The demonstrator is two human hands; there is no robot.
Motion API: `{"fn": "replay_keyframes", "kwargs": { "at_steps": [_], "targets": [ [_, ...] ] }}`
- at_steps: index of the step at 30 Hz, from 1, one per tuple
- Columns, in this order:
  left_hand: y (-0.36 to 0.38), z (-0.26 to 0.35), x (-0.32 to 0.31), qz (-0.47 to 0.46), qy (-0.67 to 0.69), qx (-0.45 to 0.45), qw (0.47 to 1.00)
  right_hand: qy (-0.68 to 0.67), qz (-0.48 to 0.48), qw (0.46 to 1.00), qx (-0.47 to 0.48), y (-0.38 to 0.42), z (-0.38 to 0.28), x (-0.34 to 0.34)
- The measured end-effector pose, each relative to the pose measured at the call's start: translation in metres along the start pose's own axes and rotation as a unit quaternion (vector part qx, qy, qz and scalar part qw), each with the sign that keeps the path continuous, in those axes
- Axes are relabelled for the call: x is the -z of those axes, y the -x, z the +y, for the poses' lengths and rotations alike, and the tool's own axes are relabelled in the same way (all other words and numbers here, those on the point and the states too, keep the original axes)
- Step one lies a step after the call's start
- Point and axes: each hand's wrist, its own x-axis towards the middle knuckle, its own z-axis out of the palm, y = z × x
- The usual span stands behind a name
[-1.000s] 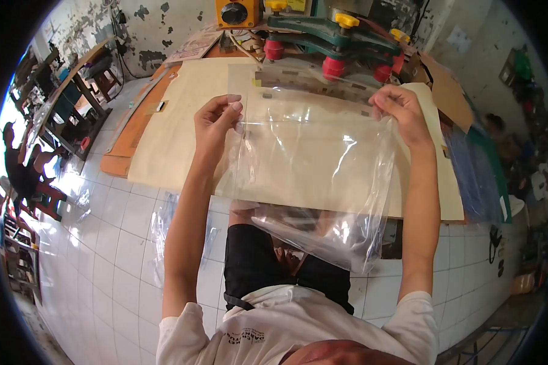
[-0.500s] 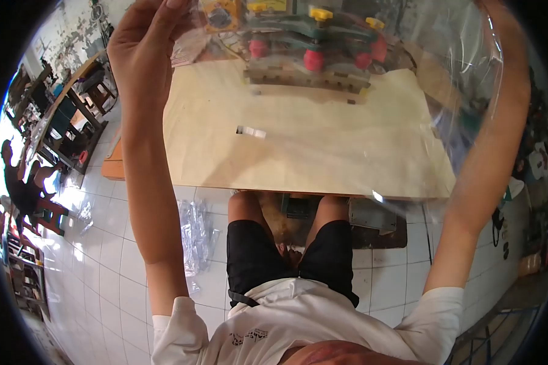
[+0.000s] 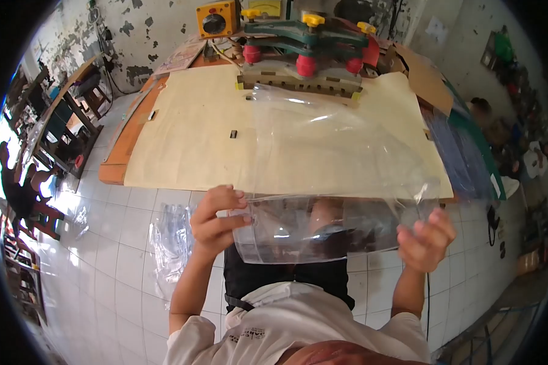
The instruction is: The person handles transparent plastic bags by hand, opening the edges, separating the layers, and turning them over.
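A large clear plastic sheet lies over the cream-covered table, its near part hanging past the front edge above the lap. My left hand pinches the sheet's left side near that edge, thumb and fingers closed on it. At the sheet's right side is my right hand, its curled fingers against the plastic. The far end of the sheet reaches the base of a green machine with yellow knobs and red round parts.
An orange box with a dial stands at the back. Cardboard and a dark blue sheet lie at the table's right. Crumpled clear plastic is on the tiled floor at left. A person is at the far right.
Both hands have come down from high over the table to its front edge. The clear sheet, raised before, now lies across the table, and the machine shows uncovered.
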Motion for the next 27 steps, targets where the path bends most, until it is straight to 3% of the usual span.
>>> {"fn": "replay_keyframes", "kwargs": {
  "at_steps": [2, 4, 6, 8, 10, 11, 14, 16, 18, 19, 20, 21, 22, 24, 27],
  "targets": [
    [0.028, 0.013, -0.005, 0.027, -0.071, 0.094, 0.993, -0.003, -0.001, 1.0, -0.024, 0.035, -0.025, -0.006],
    [0.048, 0.016, -0.007, 0.012, -0.118, 0.101, 0.988, -0.001, 0.006, 0.999, -0.049, 0.06, -0.039, -0.015],
    [0.067, 0.025, -0.015, 0.086, -0.124, 0.255, 0.955, 0.031, -0.009, 0.991, -0.127, 0.077, -0.046, -0.026],
    [0.081, 0.032, -0.024, 0.084, -0.041, 0.301, 0.949, 0.033, -0.018, 0.987, -0.157, 0.088, -0.04, -0.035],
    [0.084, 0.04, -0.035, 0.065, -0.023, 0.31, 0.948, 0.051, -0.055, 0.965, -0.25, 0.09, -0.032, -0.043],
    [0.081, 0.047, -0.045, 0.106, 0.05, 0.353, 0.928, 0.05, -0.058, 0.965, -0.252, 0.088, -0.03, -0.044],
    [0.081, 0.058, -0.064, 0.107, 0.137, 0.398, 0.901, 0.065, -0.144, 0.943, -0.292, 0.08, -0.038, -0.046],
    [0.085, 0.062, -0.07, 0.088, 0.132, 0.411, 0.898, -0.035, 0.037, 0.887, -0.458, 0.089, -0.055, -0.051],
    [0.09, 0.06, -0.072, 0.05, 0.116, 0.383, 0.915, -0.071, 0.057, 0.866, -0.492, 0.105, -0.068, -0.05],
    [0.09, 0.062, -0.075, 0.056, 0.115, 0.384, 0.914, -0.175, 0.1, 0.776, -0.597, 0.098, -0.077, -0.052],
    [0.09, 0.066, -0.08, 0.098, 0.172, 0.434, 0.879, -0.272, 0.14, 0.661, -0.685, 0.092, -0.084, -0.055],
    [0.087, 0.069, -0.085, 0.138, 0.229, 0.481, 0.835, -0.346, 0.149, 0.6, -0.706, 0.088, -0.088, -0.057],
    [0.081, 0.074, -0.091, 0.14, 0.228, 0.483, 0.834, -0.346, 0.146, 0.599, -0.707, 0.084, -0.09, -0.06],
    [0.071, 0.084, -0.1, 0.266, 0.271, 0.44, 0.814, -0.367, 0.127, 0.619, -0.683, 0.077, -0.098, -0.066],
    [0.076, 0.092, -0.105, 0.258, 0.394, 0.472, 0.746, -0.378, 0.131, 0.616, -0.679, 0.062, -0.103, -0.071]
  ]
}}
